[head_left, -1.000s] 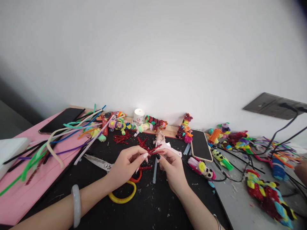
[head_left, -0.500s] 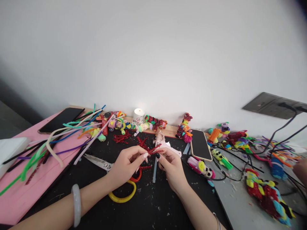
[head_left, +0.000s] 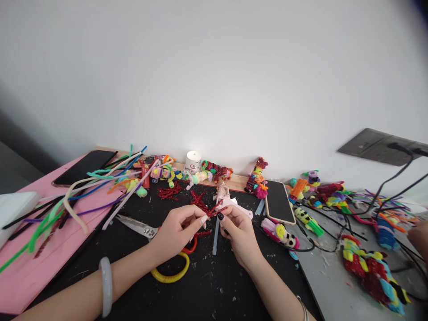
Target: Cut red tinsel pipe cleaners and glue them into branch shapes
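Observation:
Between my two hands is a short piece of red tinsel pipe cleaner (head_left: 214,211). The fingertips of my left hand (head_left: 182,225) pinch one end. My right hand (head_left: 238,226) grips the other side between thumb and forefinger. Just behind lie more cut red tinsel pieces (head_left: 198,199), with another small pile (head_left: 169,191) to the left. A pale pink glue gun (head_left: 239,208) rests behind my right hand, its nozzle toward the wall. Scissors (head_left: 171,273) with yellow and red handles lie partly hidden under my left hand and forearm. A clear glue stick (head_left: 216,238) is below my fingers.
Loose pipe cleaners (head_left: 72,196) spread over a pink board (head_left: 56,263) at left, beside a dark phone (head_left: 85,168). A paper cup (head_left: 193,162) and pipe-cleaner figures (head_left: 257,178) line the wall. Another phone (head_left: 280,203), cables and more figures (head_left: 374,276) are at right, near another person's hand (head_left: 417,236).
The red pipe cleaner between my fingers has shifted slightly, and its forked ends now stand out more. Both hands stay in nearly the same place.

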`<state>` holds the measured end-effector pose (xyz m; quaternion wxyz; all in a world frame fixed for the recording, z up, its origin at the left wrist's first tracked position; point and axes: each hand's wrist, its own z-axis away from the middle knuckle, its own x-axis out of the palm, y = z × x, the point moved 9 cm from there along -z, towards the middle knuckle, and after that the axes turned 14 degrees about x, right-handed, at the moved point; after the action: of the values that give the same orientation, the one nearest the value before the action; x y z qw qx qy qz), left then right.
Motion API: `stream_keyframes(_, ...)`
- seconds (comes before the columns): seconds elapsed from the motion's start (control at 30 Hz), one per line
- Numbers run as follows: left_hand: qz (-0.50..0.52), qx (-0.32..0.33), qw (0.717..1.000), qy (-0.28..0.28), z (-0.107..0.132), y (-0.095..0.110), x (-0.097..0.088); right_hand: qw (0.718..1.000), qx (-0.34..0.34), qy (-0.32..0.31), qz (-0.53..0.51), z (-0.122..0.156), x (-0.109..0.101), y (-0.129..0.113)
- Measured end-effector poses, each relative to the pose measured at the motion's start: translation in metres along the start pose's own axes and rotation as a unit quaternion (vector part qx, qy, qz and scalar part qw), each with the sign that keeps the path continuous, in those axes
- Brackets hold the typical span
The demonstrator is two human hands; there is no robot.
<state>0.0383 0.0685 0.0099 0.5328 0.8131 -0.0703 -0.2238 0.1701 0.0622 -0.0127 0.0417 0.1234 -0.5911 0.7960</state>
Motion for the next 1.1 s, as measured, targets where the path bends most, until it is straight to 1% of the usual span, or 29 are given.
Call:
stream_keyframes(0.17, -0.027, 0.040, 0.998, -0.033, 0.000, 0.005, 0.000, 1.000, 0.000, -0.015, -0.025, 0.001, 0.002, -0.003)
stream_keyframes(0.27, -0.044, 0.058, 0.996, -0.041, -0.001, 0.009, -0.004, 0.999, 0.010, -0.026, -0.027, 0.000, 0.002, -0.002)
stream_keyframes(0.37, -0.071, 0.078, 0.993, -0.047, -0.004, 0.014, -0.007, 0.998, 0.035, -0.051, -0.008, 0.000, 0.006, 0.005)
stream_keyframes(0.5, -0.086, 0.104, 0.987, -0.085, -0.006, 0.021, -0.001, 0.995, 0.036, -0.079, 0.042, 0.002, 0.012, 0.007)
stream_keyframes(0.6, -0.088, 0.106, 0.984, -0.110, -0.005, 0.022, 0.005, 0.992, 0.029, -0.086, 0.085, 0.004, 0.016, 0.004)
stream_keyframes(0.7, -0.096, 0.098, 0.983, -0.123, -0.003, 0.020, 0.008, 0.989, 0.016, -0.087, 0.115, 0.004, 0.017, 0.002)
stream_keyframes(0.9, -0.106, 0.103, 0.980, -0.134, -0.003, 0.019, 0.011, 0.987, 0.012, -0.082, 0.137, 0.004, 0.016, 0.002)
stream_keyframes(1.1, -0.090, 0.099, 0.983, -0.126, -0.002, 0.018, 0.009, 0.987, 0.015, -0.075, 0.142, 0.004, 0.015, 0.000)
